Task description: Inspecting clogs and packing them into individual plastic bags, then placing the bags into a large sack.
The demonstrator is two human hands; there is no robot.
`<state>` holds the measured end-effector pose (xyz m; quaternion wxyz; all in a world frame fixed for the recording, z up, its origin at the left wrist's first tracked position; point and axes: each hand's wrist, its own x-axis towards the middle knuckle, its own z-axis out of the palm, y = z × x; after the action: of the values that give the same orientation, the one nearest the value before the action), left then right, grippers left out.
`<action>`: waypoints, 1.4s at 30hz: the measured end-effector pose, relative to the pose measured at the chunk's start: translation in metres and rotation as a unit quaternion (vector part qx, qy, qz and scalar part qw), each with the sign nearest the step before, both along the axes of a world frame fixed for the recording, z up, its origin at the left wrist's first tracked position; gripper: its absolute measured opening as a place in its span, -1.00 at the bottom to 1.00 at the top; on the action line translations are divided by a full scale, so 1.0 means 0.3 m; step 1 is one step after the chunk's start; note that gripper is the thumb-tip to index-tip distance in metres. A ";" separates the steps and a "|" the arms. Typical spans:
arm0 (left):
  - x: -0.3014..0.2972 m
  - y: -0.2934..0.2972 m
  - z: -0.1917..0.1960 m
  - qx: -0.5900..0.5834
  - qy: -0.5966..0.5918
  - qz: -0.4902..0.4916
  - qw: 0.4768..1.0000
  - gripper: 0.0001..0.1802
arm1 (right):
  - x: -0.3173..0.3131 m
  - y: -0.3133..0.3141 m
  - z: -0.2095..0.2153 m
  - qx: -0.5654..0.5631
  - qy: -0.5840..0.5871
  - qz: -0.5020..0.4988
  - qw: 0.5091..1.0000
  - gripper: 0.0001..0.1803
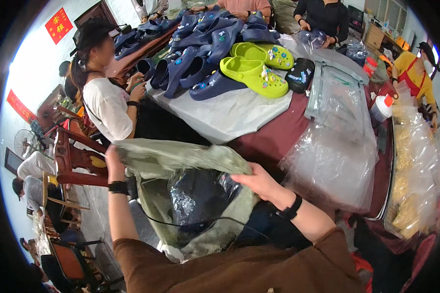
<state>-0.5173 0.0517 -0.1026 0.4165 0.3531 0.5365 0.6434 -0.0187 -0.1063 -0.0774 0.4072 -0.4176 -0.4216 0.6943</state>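
Head view: fingers of the right hand (260, 182) are clenched on the right side of the rim of the sack (183, 155). Left hand (115, 163) is raised at the opposite side of the rim; fabric and blur hide its fingers, so its grip cannot be told.

Handling, estimated: sack thin, limp and light in itself, weight mostly from its load; walls likely to fold wherever unsupported. Not fragile. Best hold: both sides of the rim, fabric bunched in the fist. The wraps inside would probably slide.

Appearance: grey-green, creased, upper edge motion-blurred, mouth open. Inside, dark packs (193, 195) in glossy clear film. Black cord (190, 223) crosses the front.

Position: sack is before the person's body, near side of the bench (274, 142).

Beyond: clear bags (330, 163) at right on the bench; navy clogs (183, 66) heaped behind, two lime clogs (252, 80) beside them.
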 end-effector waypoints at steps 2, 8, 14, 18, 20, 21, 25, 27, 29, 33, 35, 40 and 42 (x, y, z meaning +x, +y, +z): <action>-0.325 -0.210 0.259 0.027 -0.076 0.105 0.991 -0.71 | -0.177 -0.010 0.230 0.105 0.061 0.081 0.989 -0.64; -0.275 -0.336 0.438 0.124 0.141 0.082 0.979 -0.72 | -0.160 -0.048 0.539 0.155 0.122 0.002 0.980 -0.60; 0.424 -0.486 0.443 0.188 0.691 0.124 0.687 -0.20 | 0.036 0.020 0.411 0.082 0.194 -0.118 0.970 -0.54; 0.784 -0.727 0.347 0.104 0.502 -0.371 0.775 0.25 | 0.058 0.001 0.351 0.116 0.233 -0.106 0.960 -0.42; 0.896 -0.745 0.333 0.063 0.611 -0.439 0.656 0.19 | 0.112 -0.008 0.304 0.151 0.279 -0.041 0.948 -0.33; 0.899 -0.752 0.300 0.037 0.649 -0.443 0.617 0.12 | 0.143 -0.016 0.271 0.156 0.282 -0.042 0.946 -0.33; 0.935 -0.733 0.405 0.063 0.623 -0.433 0.649 -0.05 | 0.314 -0.058 0.044 0.066 0.388 -0.037 0.919 -0.35; 0.903 -0.734 0.520 0.070 0.594 -0.406 0.691 -0.05 | 0.363 -0.070 -0.112 0.013 0.223 0.062 0.973 -0.37; 0.830 -0.676 0.564 0.125 0.632 -0.349 0.680 -0.05 | 0.247 -0.095 -0.167 0.026 0.145 0.071 0.987 -0.38; 0.796 -0.384 0.496 0.164 0.687 -0.242 0.665 -0.08 | 0.154 -0.034 -0.293 0.002 0.039 0.077 0.996 -0.40; 0.651 -0.171 0.310 0.092 0.766 -0.216 0.599 0.07 | 0.059 0.030 -0.337 -0.031 0.024 0.106 0.994 -0.42; 0.683 0.033 -0.025 -0.083 0.817 -0.327 0.467 0.20 | 0.085 0.086 -0.593 -0.136 -0.039 0.122 0.982 -0.45; 0.673 0.042 -0.171 -0.113 0.764 -0.367 0.518 -0.01 | 0.093 0.120 -0.684 -0.186 -0.060 0.127 0.972 -0.45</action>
<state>-0.3153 0.0643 -0.1539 0.0821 0.8247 0.5391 -0.1498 0.0091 -0.0704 -0.2826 0.2050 -0.4702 -0.3580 0.7802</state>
